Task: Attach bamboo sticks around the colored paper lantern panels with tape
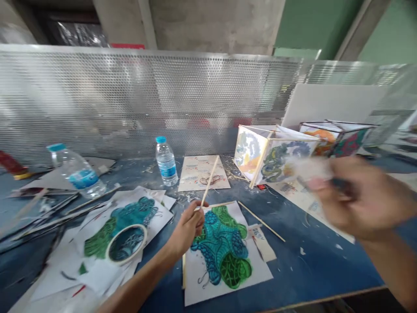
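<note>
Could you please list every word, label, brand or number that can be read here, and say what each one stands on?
None can be read with certainty:
Far-left bottle: blue label, too blurred.
Middle bottle: blue label, too small.
Beige square sheet: rows of print, too small.
Beige scrap: blue lettering, too blurred.
Long beige sheet: print, too small.

Blue-capped bottles (pixel 167 165), perforated screen (pixel 202 93), perhaps plastic sheeting (pixel 80 34).

The bare left hand (pixel 190 224) curls in a pinch; the blurred bare right hand (pixel 366 198) is raised, its forearm (pixel 387 267) above the flat blue counter's front edge (pixel 325 299).
</note>
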Demonstrator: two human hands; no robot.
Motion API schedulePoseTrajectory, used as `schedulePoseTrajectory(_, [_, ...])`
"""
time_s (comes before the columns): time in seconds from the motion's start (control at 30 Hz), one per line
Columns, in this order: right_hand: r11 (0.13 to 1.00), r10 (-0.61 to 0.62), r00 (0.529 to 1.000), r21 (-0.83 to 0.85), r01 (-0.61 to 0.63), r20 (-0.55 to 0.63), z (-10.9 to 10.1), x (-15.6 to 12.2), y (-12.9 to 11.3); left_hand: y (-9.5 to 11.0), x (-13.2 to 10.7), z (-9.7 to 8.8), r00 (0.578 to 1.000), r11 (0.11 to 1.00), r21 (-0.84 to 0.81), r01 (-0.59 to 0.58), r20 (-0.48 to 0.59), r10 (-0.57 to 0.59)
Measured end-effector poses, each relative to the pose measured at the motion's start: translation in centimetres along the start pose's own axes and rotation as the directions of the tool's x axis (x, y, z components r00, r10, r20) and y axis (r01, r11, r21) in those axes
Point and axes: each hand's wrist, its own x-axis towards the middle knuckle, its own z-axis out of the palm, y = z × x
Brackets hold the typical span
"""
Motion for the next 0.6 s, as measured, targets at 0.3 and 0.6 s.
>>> schedulePoseTrajectory(0.3, [0.611, -0.788, 0.422, 0.480, 0.629, 0.449, 22.5, 8.2, -23.6, -0.5, 0.3, -0.6, 0.995, 0.994, 0.095, 0.049, -0.088, -0.041])
schedulePoseTrajectory(0.6, [0.832, -0.552, 0.719, 0.345, 0.435, 0.423, 11.9, 6.8, -8.2, 2.6, -1.7, 0.5, 0.991, 0.926, 0.352, -0.135, 0.031, 0.132])
